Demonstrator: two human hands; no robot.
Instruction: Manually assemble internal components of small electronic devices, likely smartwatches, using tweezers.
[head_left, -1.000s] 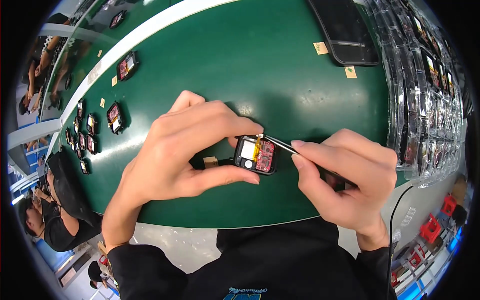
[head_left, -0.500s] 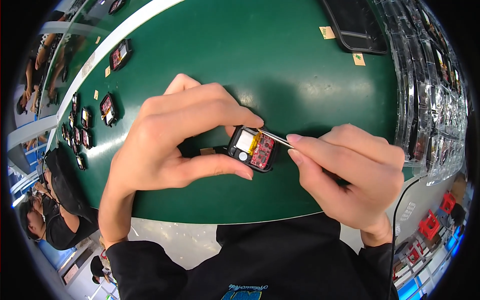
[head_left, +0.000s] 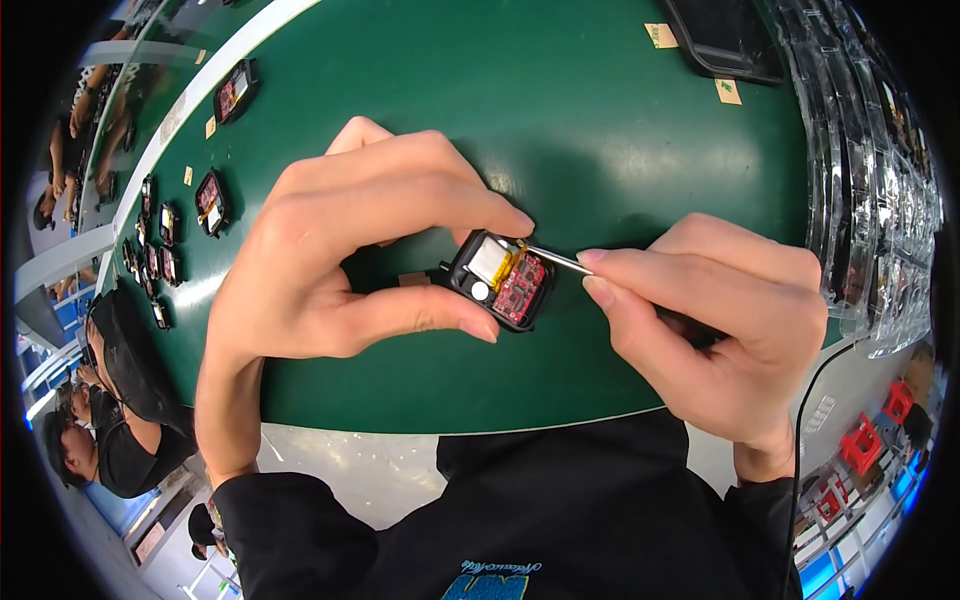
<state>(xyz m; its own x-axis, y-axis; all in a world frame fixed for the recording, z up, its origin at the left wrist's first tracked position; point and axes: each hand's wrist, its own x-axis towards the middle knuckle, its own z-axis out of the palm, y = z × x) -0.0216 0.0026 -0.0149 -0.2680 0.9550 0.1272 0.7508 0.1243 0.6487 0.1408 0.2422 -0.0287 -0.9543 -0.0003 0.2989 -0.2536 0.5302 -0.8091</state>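
Note:
Between the thumb and fingers of my left hand (head_left: 340, 250) is a small black device housing (head_left: 520, 316), held by its edges above the table. Its open face shows a red circuit board (head_left: 523, 283), a silvery battery (head_left: 488, 262) with yellow tape along one side, and a round white disc (head_left: 480, 291). My right hand (head_left: 720, 310) pinches thin metal tweezers (head_left: 560, 260). Their tip reaches the housing's upper right edge, by the yellow tape. Whether the tip grips anything there is too small to tell.
On the green table (head_left: 420, 390), several similar open housings (head_left: 212, 203) lie at the left. Stacked clear plastic trays (head_left: 860, 180) line the right side. A black tablet-like device (head_left: 728, 40) lies at the far right beside paper tags (head_left: 728, 92). A person (head_left: 125, 430) sits at the left.
The housing has turned slightly clockwise in my left hand. My right hand and the tweezers have shifted a little right, the tip staying at the housing's edge. The whole view has shifted slightly.

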